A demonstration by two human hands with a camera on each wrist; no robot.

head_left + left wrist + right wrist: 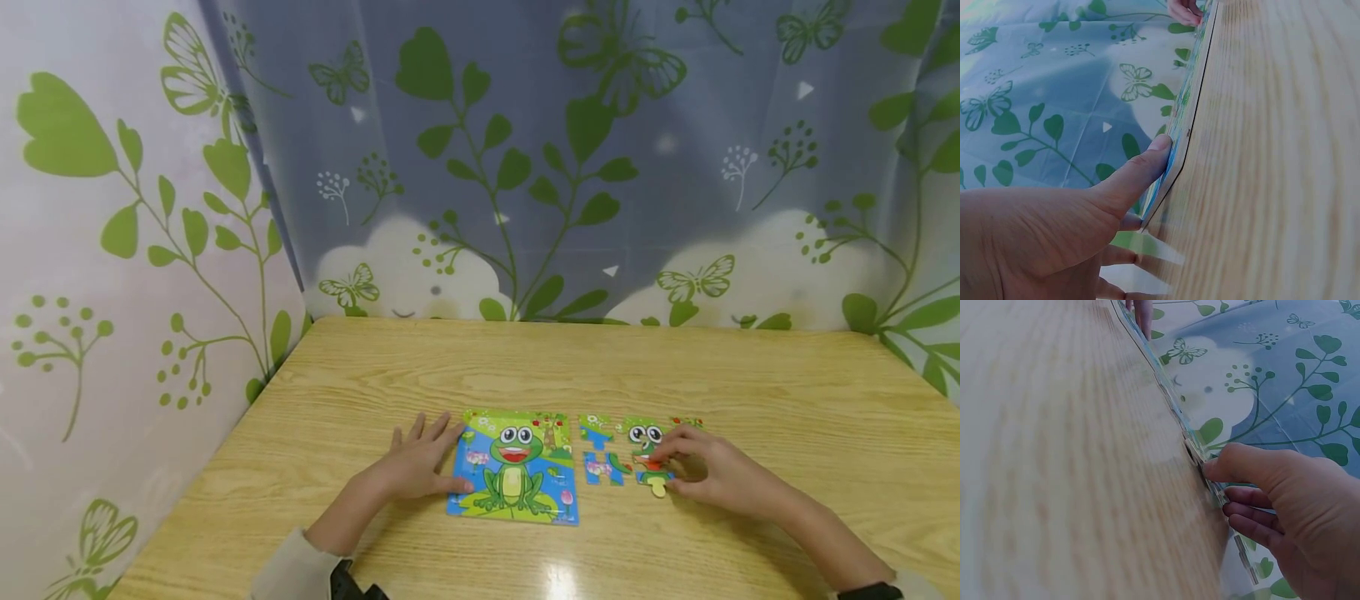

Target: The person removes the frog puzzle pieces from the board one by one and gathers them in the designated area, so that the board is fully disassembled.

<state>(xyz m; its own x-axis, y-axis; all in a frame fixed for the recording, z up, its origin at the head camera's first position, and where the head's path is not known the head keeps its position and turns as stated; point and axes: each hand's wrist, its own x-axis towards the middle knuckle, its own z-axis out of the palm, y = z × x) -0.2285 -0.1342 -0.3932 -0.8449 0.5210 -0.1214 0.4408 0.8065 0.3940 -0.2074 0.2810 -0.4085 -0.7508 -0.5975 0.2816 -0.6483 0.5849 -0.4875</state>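
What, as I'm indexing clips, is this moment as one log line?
Left hand: touching left edge of frog board | Right hand: curled at frog-face pieces, grip unclear | Pink-flower piece: between frog board and frog-face pieces

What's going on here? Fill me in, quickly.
A person is working on a frog puzzle at a wooden table. Their left hand rests at the left edge of a flat frog picture board, thumb on it, fingers spread. To the right of the board, the right hand has its thumb and bent fingers on puzzle pieces that show a frog's face. Right now the frog's face is partly laid out, and gaps show between some pieces.
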